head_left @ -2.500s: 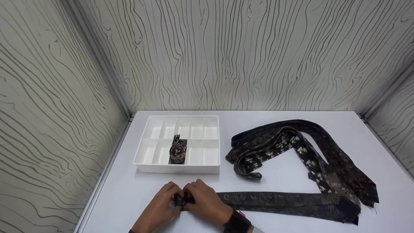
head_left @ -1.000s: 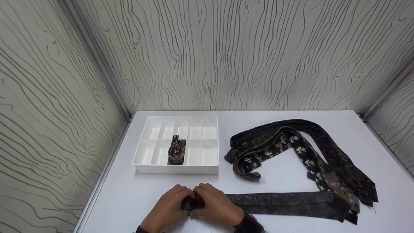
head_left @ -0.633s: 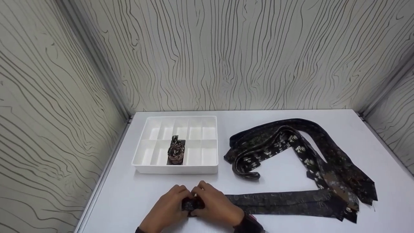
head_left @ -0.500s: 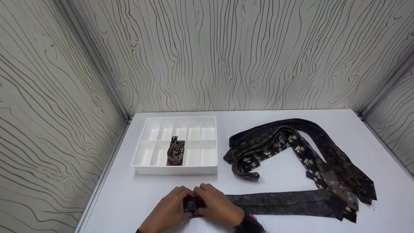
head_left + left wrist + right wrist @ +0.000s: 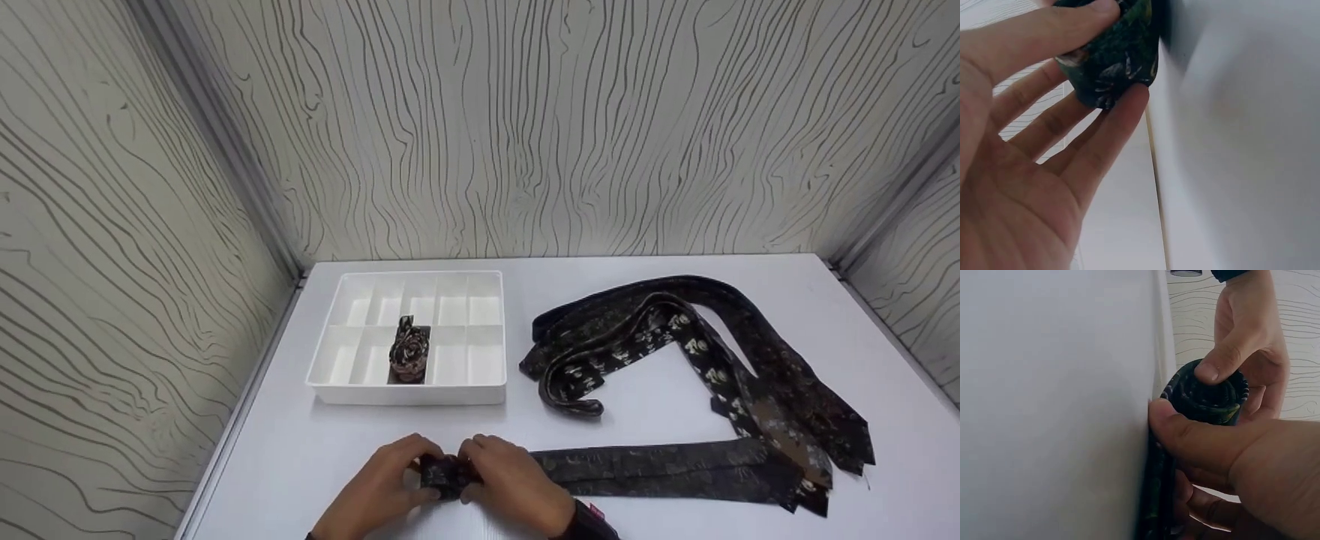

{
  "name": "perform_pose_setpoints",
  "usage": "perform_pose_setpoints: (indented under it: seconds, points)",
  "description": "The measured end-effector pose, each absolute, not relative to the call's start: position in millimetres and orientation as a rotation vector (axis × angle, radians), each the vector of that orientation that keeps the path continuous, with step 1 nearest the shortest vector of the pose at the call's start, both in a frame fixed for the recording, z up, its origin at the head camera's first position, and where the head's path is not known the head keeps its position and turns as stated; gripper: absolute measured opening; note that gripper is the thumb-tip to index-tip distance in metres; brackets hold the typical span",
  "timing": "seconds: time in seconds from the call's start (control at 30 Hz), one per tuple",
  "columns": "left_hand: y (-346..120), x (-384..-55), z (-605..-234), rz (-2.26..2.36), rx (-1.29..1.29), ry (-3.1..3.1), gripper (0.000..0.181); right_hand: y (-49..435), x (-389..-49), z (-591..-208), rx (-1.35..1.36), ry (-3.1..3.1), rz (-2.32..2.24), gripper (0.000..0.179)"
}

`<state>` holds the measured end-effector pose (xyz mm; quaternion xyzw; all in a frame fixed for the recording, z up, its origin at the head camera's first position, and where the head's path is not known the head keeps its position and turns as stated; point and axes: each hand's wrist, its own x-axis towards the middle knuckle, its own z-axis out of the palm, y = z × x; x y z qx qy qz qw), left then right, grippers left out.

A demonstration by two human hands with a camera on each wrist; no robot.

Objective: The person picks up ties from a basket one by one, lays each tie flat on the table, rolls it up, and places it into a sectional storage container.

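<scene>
A dark patterned necktie (image 5: 441,477) is partly rolled up near the table's front, its wide end running flat to the right. My left hand (image 5: 379,484) holds the roll from its left side. In the left wrist view, the thumb lies over the roll (image 5: 1114,62) and the fingertips reach under its far side. My right hand (image 5: 517,484) pinches the tie where the flat strip meets the coil. The right wrist view shows the spiral end of the roll (image 5: 1207,391), with the left thumb pressed on it and the right thumb (image 5: 1171,424) close beside.
Behind the hands stands a white divided tray (image 5: 409,395); one front compartment holds a rolled floral necktie (image 5: 409,354). To the right, several loose dark neckties (image 5: 780,360) lie curved and overlapping. Their ends cross the wide end of the tie being held. Patterned walls border the white table (image 5: 255,465).
Both hands and the roll have shifted slightly right since the earliest frame. My fingers have since spread a little apart over the roll, leaving more of it visible. Tray and loose ties stay put.
</scene>
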<state>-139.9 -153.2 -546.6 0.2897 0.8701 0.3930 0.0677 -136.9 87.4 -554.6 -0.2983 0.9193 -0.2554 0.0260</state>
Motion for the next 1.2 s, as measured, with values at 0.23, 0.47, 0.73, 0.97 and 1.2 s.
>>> perform_pose_setpoints:
  seconds: [0.23,0.47,0.73,0.97,1.2]
  points:
    - [-145.0,-138.5,-542.2,0.945,0.986,2.784,0.037,88.4,-137.6,-553.6,-0.943,2.809,-0.834,0.046]
    - [-140.1,-135.9,-537.9,0.848,0.993,2.844,0.037,86.8,-138.1,-549.8,-0.943,2.788,-0.792,0.038]
    - [-138.2,-136.4,-540.3,0.996,0.898,2.725,0.042,89.1,-140.5,-552.6,-0.897,2.803,-0.789,0.037]
    - [-132.4,-135.5,-538.1,0.881,0.954,2.797,0.035,92.2,-140.4,-554.0,-0.938,2.849,-0.814,0.034]
    - [-128.1,-134.9,-538.8,0.829,1.045,2.856,0.027,95.8,-140.0,-551.5,-0.857,2.798,-0.833,0.038]
